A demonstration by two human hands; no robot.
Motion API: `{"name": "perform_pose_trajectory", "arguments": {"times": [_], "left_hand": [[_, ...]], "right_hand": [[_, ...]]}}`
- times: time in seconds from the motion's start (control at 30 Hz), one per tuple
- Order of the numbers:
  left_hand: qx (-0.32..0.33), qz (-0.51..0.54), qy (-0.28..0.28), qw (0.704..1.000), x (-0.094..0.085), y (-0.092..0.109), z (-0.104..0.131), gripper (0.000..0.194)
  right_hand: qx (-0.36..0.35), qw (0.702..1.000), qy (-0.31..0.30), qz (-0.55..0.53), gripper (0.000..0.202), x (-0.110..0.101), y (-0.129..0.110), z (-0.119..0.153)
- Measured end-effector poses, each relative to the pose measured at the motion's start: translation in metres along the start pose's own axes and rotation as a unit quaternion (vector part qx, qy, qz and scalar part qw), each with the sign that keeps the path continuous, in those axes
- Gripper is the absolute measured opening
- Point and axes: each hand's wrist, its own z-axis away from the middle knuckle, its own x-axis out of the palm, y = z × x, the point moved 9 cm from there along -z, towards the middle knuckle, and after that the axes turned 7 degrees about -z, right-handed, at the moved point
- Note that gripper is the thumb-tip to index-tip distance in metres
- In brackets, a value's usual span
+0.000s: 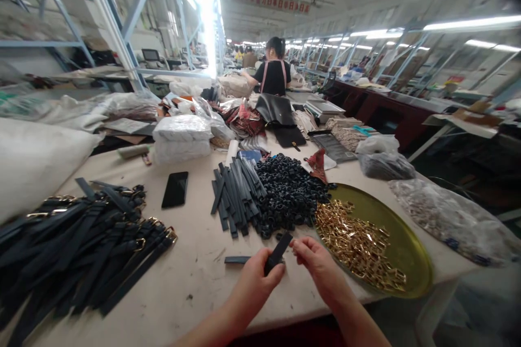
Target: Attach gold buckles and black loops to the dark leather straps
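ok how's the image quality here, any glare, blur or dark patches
Head view: the long overhead light is blown out white, and the gold pieces glint; also head view: the plastic bag at right looks smeared, and the top right corner falls dark.

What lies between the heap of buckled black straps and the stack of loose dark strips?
A black smartphone lies on the tabletop between the buckled straps and loose strips, in the head view.

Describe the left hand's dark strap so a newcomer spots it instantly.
On the pale worktable, find the round, gold-coloured tray heaped with shiny gold metal fittings. Left of it, past the right hand, the left hand grips a flat, dark strap. Unlike the loose dark strips piled nearby, it's in a hand.
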Motion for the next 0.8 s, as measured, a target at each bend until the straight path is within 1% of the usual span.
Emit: {"name": "perform_pose_trajectory", "arguments": {"times": [0.03, 0.07, 0.1, 0.13, 0.17, 0.23, 0.33, 0.43, 0.47, 0.53, 0.57, 0.63, 0.7, 0.77, 0.8], "left_hand": [[0.007, -0.002, 0.016, 1.0, -0.003, 0.002, 0.0, 0.016], [0.008, -0.002, 0.034, 0.999, -0.006, 0.003, 0.0, 0.017], [0.006, 0.002, 0.048, 0.999, -0.009, 0.002, 0.002, 0.019], [-0.002, 0.011, 0.059, 0.998, -0.012, 0.0, 0.004, 0.021], [-0.017, 0.027, 0.062, 0.998, -0.015, -0.004, 0.006, 0.023], [-0.062, 0.084, 0.039, 0.994, -0.015, -0.011, 0.01, 0.023], [-0.114, 0.19, -0.026, 0.975, -0.009, -0.013, 0.014, 0.02], [-0.124, 0.234, -0.064, 0.962, -0.006, -0.005, 0.015, 0.017], [-0.128, 0.232, -0.073, 0.962, -0.005, -0.004, 0.015, 0.017], [-0.129, 0.209, -0.089, 0.965, -0.003, -0.007, 0.015, 0.021], [-0.124, 0.188, -0.092, 0.97, -0.003, -0.009, 0.015, 0.024], [-0.111, 0.131, -0.083, 0.982, -0.008, -0.018, 0.017, 0.03], [-0.091, 0.059, -0.064, 0.992, -0.016, -0.027, 0.021, 0.033], [-0.069, -0.01, -0.059, 0.996, -0.022, -0.03, 0.026, 0.033], [-0.057, -0.04, -0.064, 0.996, -0.023, -0.029, 0.03, 0.032]], "right_hand": [[0.024, 0.995, -0.016, -0.093, 0.027, 0.018, 0.004, 0.007], [0.045, 0.984, -0.023, -0.173, 0.026, 0.034, 0.007, 0.014], [0.061, 0.97, -0.02, -0.232, 0.025, 0.046, 0.01, 0.019], [0.071, 0.962, -0.012, -0.265, 0.025, 0.053, 0.012, 0.023], [0.076, 0.955, -0.001, -0.286, 0.025, 0.057, 0.013, 0.025], [0.084, 0.948, 0.003, -0.308, 0.026, 0.06, 0.013, 0.029], [0.083, 0.945, -0.043, -0.315, 0.036, 0.061, 0.004, 0.031], [0.088, 0.949, -0.091, -0.288, 0.044, 0.063, -0.005, 0.035], [0.092, 0.952, -0.1, -0.274, 0.044, 0.063, -0.007, 0.037], [0.092, 0.96, -0.101, -0.245, 0.04, 0.062, -0.008, 0.039], [0.089, 0.963, -0.09, -0.236, 0.035, 0.059, -0.007, 0.039], [0.086, 0.964, -0.049, -0.247, 0.028, 0.052, -0.003, 0.038], [0.106, 0.946, 0.0, -0.307, 0.027, 0.045, 0.007, 0.039], [0.146, 0.909, 0.037, -0.39, 0.031, 0.045, 0.019, 0.041], [0.168, 0.888, 0.045, -0.425, 0.033, 0.048, 0.024, 0.043]]}}
